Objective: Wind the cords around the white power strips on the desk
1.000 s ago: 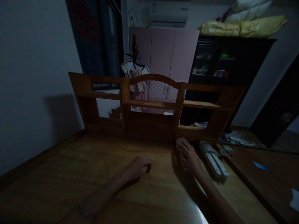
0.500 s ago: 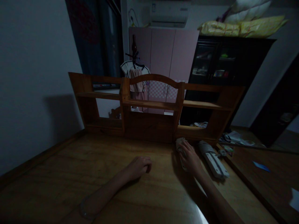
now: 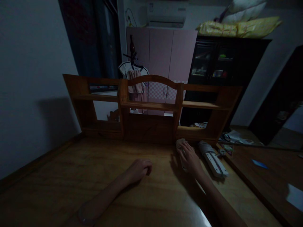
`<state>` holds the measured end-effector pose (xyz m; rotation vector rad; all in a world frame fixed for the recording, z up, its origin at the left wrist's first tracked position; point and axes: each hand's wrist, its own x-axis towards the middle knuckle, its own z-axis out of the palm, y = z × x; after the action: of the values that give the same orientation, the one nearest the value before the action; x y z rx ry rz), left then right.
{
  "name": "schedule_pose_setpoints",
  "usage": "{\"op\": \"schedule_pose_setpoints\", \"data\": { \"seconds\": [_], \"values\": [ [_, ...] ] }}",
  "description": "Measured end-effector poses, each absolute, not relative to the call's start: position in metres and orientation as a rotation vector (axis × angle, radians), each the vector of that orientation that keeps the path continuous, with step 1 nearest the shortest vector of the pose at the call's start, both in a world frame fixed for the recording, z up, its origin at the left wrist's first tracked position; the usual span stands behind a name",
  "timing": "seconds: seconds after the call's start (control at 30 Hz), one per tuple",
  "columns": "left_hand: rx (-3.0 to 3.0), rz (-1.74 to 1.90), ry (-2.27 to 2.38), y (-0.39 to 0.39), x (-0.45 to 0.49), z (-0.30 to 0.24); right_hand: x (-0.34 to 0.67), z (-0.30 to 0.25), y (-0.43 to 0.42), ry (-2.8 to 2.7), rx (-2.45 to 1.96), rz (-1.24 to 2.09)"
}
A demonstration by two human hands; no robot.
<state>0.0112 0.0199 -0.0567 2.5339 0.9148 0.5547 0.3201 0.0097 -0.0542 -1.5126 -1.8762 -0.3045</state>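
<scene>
My right hand (image 3: 190,157) lies over a pale power strip (image 3: 181,142), its fingers curved round the end where the cord is wound. Most of that strip is hidden beneath the palm. To its right, apart from the hand, a second white power strip (image 3: 216,164) lies on the wooden desk (image 3: 99,167) with its grey cord wrapped round the far end. My left hand (image 3: 140,169) rests on the desk in a loose fist, with nothing visible in it.
A wooden shelf rack (image 3: 151,105) stands along the desk's far edge. A wall (image 3: 35,94) borders the left side. Past the desk's right edge, a lower brown surface (image 3: 248,183) bears a blue card (image 3: 259,164) and a white sheet (image 3: 295,196).
The whole view has shifted slightly, so the furniture appears a little farther left. Both hands keep nearly the same pose, the right one still on the power strip.
</scene>
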Motion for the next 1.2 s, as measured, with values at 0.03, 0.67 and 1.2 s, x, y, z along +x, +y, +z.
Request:
{"op": "schedule_pose_setpoints", "data": {
  "seconds": [0.03,0.67,1.2],
  "values": [
    [2.534,0.55,0.916,0.02,0.0113,-0.0567,0.3194,-0.054,0.0091,-1.847,-1.512,-0.288],
    [2.538,0.528,0.936,0.0207,0.0129,-0.0552,0.3247,-0.0621,0.0117,-1.786,-1.524,-0.315],
    [2.541,0.54,0.925,0.0218,0.0125,-0.0577,0.3258,-0.0596,0.0113,-1.828,-1.548,-0.338]
  ]
}}
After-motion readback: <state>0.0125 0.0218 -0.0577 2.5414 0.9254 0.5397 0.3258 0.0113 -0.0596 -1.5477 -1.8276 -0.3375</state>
